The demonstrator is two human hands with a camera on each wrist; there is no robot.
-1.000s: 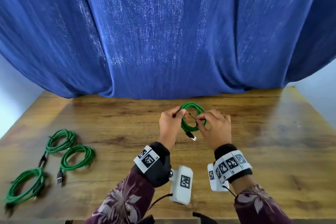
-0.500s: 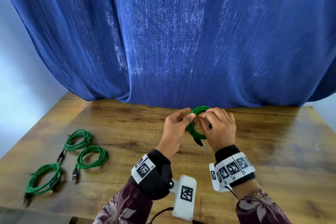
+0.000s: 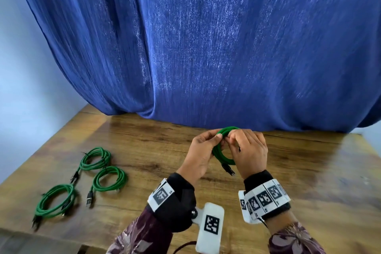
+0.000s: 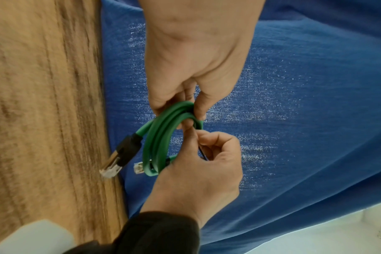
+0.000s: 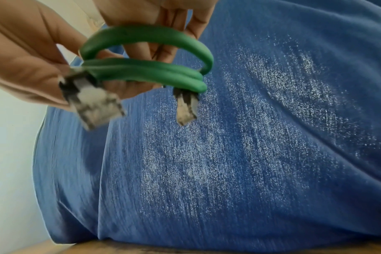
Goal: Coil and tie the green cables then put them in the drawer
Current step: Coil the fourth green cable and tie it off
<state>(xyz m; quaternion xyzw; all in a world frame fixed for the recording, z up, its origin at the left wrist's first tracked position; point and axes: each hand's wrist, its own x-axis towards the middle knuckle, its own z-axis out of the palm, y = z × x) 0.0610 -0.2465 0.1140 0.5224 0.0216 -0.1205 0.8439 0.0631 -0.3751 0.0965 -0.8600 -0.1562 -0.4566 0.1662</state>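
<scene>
Above the wooden table [image 3: 309, 171] both hands hold a small coil of green cable [image 3: 221, 153], its plug [image 3: 228, 170] hanging down. My left hand [image 3: 218, 135] pinches the top of the coil [image 4: 161, 137] between thumb and fingers. My right hand [image 3: 229, 136] sits against the coil's right side, and its fingertips [image 4: 194, 135] pinch a thin black tie [image 4: 202, 153] at the loops. From the right wrist, the coil [image 5: 146, 72] shows two blurred plugs [image 5: 93, 101] [image 5: 186, 110] below it. No drawer is in view.
Three more coiled green cables lie on the table's left part: one at the back [image 3: 95, 158], one beside it [image 3: 109, 179], one near the front edge [image 3: 55, 200]. A blue curtain [image 3: 206, 47] hangs along the table's far edge.
The hands have closed in on each other at the coil's top, and the right fingers now cover its upper right side. The head view has swung to the right.
</scene>
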